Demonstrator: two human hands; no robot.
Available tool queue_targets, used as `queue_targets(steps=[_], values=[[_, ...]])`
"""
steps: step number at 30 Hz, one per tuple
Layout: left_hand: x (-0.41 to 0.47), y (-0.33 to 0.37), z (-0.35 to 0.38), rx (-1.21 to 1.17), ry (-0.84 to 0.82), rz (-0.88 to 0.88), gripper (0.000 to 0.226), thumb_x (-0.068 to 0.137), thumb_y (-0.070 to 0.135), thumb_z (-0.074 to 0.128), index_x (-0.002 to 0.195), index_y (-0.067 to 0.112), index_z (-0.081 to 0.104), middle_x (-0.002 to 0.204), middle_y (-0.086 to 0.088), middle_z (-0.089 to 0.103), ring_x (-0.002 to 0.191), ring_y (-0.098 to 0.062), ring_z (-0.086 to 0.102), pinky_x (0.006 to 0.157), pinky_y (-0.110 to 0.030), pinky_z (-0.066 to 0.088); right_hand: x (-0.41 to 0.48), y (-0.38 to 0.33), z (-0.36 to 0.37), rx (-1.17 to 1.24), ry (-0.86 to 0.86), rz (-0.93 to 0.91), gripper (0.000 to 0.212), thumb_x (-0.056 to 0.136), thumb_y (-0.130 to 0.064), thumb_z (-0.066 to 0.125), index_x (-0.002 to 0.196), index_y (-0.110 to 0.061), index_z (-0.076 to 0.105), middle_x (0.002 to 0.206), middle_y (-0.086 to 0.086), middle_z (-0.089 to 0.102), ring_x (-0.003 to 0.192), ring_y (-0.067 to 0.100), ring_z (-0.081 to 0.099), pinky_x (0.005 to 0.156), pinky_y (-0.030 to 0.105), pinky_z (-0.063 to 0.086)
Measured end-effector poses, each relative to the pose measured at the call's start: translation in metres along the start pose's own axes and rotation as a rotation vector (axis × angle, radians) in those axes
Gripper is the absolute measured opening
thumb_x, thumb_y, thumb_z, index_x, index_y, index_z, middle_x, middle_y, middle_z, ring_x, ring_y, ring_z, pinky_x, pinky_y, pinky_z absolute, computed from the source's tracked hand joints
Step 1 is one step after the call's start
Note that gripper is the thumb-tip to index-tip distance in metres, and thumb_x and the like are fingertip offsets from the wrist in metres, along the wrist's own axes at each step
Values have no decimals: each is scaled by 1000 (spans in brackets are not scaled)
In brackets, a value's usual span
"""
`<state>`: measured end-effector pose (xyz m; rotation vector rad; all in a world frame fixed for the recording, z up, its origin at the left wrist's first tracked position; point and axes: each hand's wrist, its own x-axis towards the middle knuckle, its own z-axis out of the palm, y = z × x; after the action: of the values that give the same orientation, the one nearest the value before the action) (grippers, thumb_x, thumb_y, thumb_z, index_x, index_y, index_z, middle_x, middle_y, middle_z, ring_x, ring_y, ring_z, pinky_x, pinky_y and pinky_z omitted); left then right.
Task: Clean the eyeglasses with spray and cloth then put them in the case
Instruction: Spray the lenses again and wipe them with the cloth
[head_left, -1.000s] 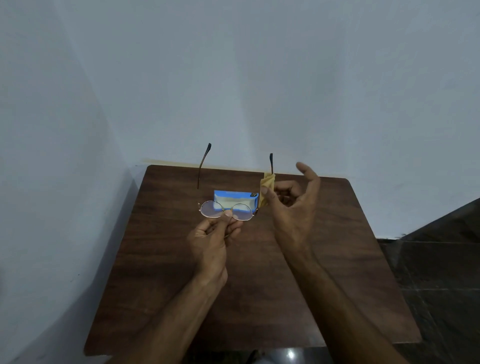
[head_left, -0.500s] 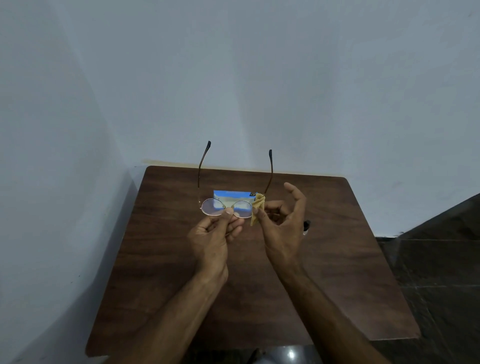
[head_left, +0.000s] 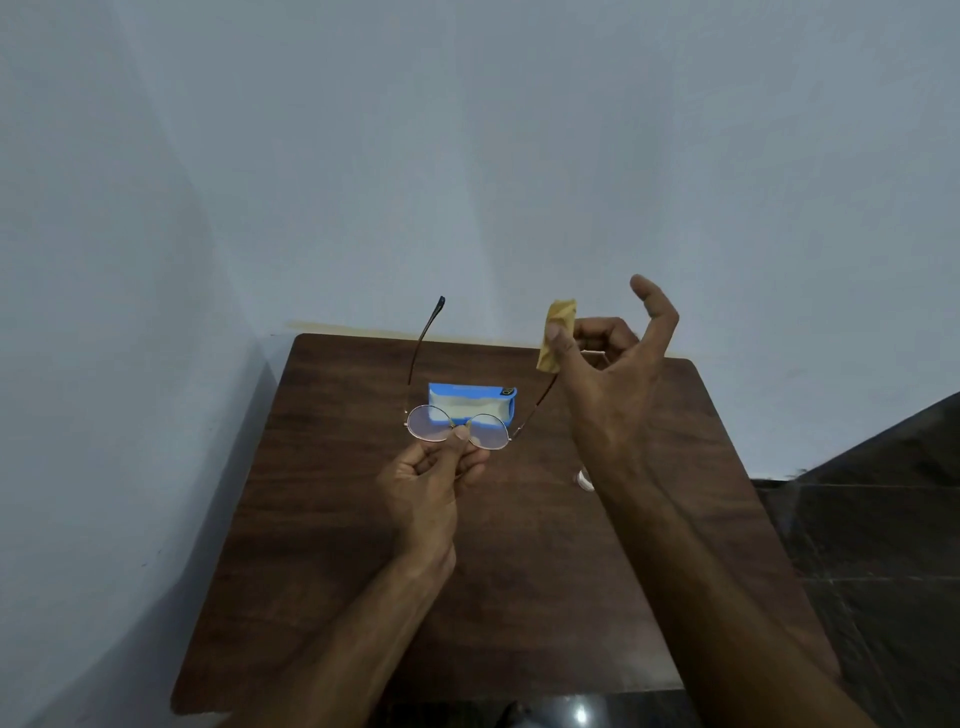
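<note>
Left hand (head_left: 431, 483) is pinching the eyeglasses (head_left: 428, 423) at the bridge, right hand (head_left: 613, 395) is squeezing the cloth (head_left: 556, 332) round a temple tip, case (head_left: 470, 402) lying just beyond

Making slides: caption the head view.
Left hand pinches glasses at the bridge; right hand holds cloth on a temple.

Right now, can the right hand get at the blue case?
Not as is, probably: the right hand pinches the yellow cloth on the eyeglasses, whose temple runs between it and the blue case.
</note>
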<state>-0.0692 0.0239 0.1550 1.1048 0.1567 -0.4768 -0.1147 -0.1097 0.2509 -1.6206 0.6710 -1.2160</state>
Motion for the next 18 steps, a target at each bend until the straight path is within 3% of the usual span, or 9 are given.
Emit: queue_targets(steps=[13, 18], values=[[1, 9, 10, -46, -39, -19, 14, 92, 11, 77, 102, 0, 78, 86, -15, 81, 71, -17, 79, 66, -25, 64, -57, 56, -2, 32, -92, 126, 77, 85, -3, 84, 147, -19, 41, 86, 6, 76, 86, 25, 75, 84, 53, 60], [3, 9, 15, -37, -39, -16, 15, 92, 11, 78, 102, 0, 78, 88, -16, 81, 73, -18, 80, 66, -25, 64, -59, 60, -7, 100, -113, 169, 76, 84, 2, 83, 146, -16, 43, 87, 11, 77, 86, 28, 75, 82, 39, 60]])
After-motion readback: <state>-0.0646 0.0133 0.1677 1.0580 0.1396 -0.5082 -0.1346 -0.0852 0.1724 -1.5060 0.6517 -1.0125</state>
